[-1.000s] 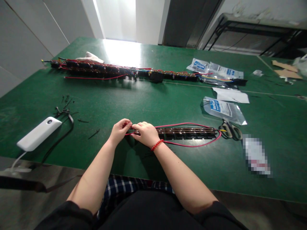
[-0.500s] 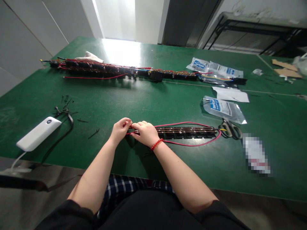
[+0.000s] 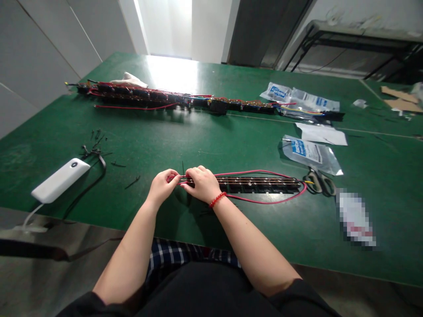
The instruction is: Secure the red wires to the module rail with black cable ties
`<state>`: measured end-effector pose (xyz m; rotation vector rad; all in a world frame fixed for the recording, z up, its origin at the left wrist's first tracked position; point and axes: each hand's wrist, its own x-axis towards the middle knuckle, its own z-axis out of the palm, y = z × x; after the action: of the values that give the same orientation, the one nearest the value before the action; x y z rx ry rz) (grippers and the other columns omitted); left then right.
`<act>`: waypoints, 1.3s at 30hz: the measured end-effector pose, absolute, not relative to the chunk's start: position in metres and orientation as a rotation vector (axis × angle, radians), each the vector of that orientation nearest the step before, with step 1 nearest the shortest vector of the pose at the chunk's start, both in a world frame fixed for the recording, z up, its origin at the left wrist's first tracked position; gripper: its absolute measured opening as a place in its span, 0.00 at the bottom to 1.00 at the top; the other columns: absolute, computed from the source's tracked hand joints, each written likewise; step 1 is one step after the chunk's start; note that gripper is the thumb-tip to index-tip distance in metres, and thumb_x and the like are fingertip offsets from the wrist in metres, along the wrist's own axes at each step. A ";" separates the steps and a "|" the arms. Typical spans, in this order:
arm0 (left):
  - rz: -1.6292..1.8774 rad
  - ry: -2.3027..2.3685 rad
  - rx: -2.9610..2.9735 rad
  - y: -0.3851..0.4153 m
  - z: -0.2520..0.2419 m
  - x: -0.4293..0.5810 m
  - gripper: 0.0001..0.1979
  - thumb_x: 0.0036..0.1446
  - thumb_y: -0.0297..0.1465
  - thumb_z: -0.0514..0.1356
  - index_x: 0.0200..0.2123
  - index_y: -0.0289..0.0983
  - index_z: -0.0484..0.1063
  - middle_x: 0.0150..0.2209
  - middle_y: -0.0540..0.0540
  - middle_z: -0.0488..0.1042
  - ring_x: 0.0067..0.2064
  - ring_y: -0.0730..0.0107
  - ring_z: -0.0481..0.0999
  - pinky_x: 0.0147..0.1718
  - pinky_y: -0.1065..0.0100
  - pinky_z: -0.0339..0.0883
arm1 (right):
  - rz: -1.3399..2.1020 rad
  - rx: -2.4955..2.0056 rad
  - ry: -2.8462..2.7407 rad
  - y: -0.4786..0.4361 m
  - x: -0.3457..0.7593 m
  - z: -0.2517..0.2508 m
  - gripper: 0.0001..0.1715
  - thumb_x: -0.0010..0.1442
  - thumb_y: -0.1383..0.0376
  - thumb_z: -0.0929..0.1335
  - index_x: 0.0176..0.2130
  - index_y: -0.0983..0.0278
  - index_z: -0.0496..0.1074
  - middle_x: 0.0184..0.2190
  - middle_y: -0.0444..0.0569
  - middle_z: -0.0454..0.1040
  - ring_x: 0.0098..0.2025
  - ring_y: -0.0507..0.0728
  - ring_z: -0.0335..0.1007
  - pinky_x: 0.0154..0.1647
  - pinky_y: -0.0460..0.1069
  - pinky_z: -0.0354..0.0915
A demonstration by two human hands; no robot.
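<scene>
My hands meet at the left end of a long black battery strip (image 3: 257, 184), which lies flat on the green table (image 3: 99, 207). A red wire (image 3: 261, 201) loops from that end around the strip. My left hand (image 3: 161, 188) pinches the red wire at the strip's end. My right hand (image 3: 201, 184) presses over the strip's end and hides it. A thin black cable tie (image 3: 183, 167) sticks up between my hands, and its base is hidden.
A longer wired battery strip (image 3: 175, 101) lies across the far table. Black cable-tie offcuts (image 3: 94, 149) lie to my left near a white power bank (image 3: 60, 180). Scissors (image 3: 320, 182), plastic bags (image 3: 309, 154) and a blurred white item (image 3: 355, 218) lie to my right.
My left hand has dropped slightly and sits lower at the strip's end. A thin black tie now shows upright between my hands. The whole view has shifted slightly.
</scene>
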<state>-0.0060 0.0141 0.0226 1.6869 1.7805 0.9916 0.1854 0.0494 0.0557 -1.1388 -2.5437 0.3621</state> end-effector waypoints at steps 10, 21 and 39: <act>0.988 1.782 1.651 0.017 0.014 -0.001 0.09 0.58 0.37 0.58 0.34 0.40 0.77 0.32 0.49 0.77 0.34 0.68 0.73 0.35 0.67 0.66 | 0.454 -1.023 -2.472 0.054 0.189 0.049 0.10 0.60 0.58 0.70 0.38 0.61 0.71 0.38 0.48 0.76 0.43 0.57 0.65 0.46 0.51 0.63; 1.060 1.650 1.158 0.029 0.020 0.011 0.11 0.47 0.39 0.65 0.31 0.39 0.78 0.29 0.48 0.79 0.34 0.65 0.77 0.35 0.67 0.69 | 0.483 -1.034 -2.470 0.054 0.189 0.051 0.10 0.60 0.60 0.70 0.42 0.61 0.73 0.42 0.49 0.77 0.44 0.58 0.66 0.48 0.52 0.64; 1.183 1.502 0.911 0.035 0.035 0.022 0.17 0.39 0.41 0.69 0.30 0.36 0.74 0.26 0.47 0.78 0.31 0.66 0.77 0.32 0.68 0.67 | 0.564 -1.006 -2.455 0.058 0.190 0.051 0.14 0.58 0.59 0.73 0.44 0.60 0.74 0.42 0.49 0.78 0.44 0.58 0.66 0.48 0.52 0.63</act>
<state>0.0219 0.0351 0.0354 0.9110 1.5019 1.1835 0.1895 0.0579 0.0507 -1.0061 -2.4547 0.5642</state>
